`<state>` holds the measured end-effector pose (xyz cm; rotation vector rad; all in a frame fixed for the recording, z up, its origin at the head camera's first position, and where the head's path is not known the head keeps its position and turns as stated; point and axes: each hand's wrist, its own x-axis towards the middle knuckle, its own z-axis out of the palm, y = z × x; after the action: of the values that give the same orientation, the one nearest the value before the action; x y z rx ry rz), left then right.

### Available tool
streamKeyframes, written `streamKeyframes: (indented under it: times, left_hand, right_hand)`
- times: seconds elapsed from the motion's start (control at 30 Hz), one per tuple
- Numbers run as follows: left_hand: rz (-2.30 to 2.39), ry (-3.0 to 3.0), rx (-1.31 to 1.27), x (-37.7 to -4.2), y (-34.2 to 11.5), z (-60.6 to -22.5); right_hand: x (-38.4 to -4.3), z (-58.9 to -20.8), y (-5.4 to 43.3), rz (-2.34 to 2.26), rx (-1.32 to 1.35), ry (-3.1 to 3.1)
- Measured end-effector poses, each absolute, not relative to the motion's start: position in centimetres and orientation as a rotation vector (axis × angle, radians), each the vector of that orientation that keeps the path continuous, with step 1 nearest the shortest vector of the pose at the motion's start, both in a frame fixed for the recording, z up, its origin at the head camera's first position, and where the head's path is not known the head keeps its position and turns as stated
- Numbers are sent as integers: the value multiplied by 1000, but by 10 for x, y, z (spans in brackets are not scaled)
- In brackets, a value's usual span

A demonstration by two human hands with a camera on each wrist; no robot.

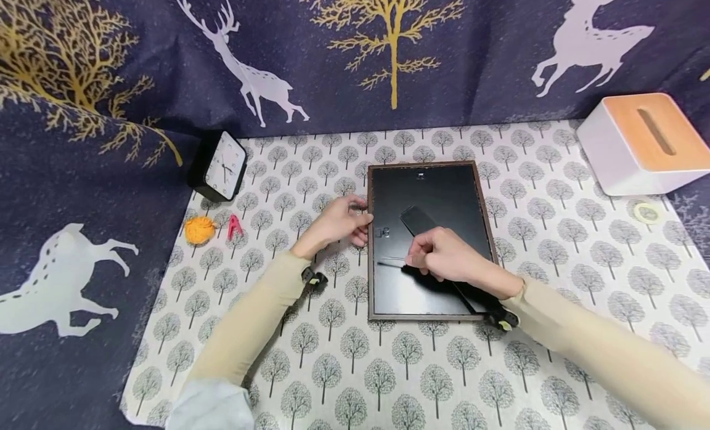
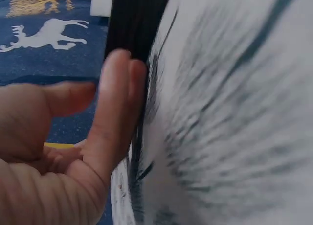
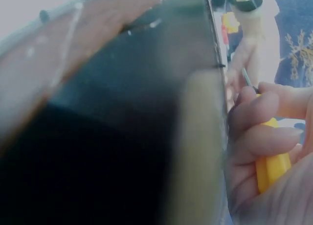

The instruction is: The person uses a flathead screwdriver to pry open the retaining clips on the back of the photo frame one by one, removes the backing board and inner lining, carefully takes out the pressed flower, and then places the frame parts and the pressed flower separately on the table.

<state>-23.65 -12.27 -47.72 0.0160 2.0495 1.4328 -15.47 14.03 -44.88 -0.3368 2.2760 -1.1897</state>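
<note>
A picture frame [image 1: 424, 186] lies back side up on the tablecloth, showing its black backing and thin brown rim. A black stand leg [image 1: 417, 219] runs slantwise across the backing, partly hidden under my right hand [image 1: 444, 255]. That hand grips a screwdriver, whose yellow handle [image 3: 274, 171] shows between the curled fingers in the right wrist view. Its thin metal shaft [image 1: 392, 261] points left, close over the backing's left edge. My left hand [image 1: 342, 222] touches the frame's left side with its fingers extended. In the left wrist view, the fingertips [image 2: 117, 71] lie along the frame's dark edge.
Toward the left stand a black-cased clock [image 1: 224, 166], an orange ball of yarn [image 1: 199, 230] and a pink clip [image 1: 235, 225]. A tissue box [image 1: 627, 150] with a wooden lid stands at the back right, with a roll of tape [image 1: 646, 213] in front of it.
</note>
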Motion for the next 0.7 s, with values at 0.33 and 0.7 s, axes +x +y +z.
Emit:
streamKeyframes:
  times: [0.33, 0.7]
  left_hand:
    - [1392, 2099, -34, -251, -113, -474]
    - [1603, 2055, -204, -210, -121, -479]
  right_hand:
    - [-148, -428, 169, -1217, -242, 2269]
    - [-145, -411, 182, -1235, -253, 2272]
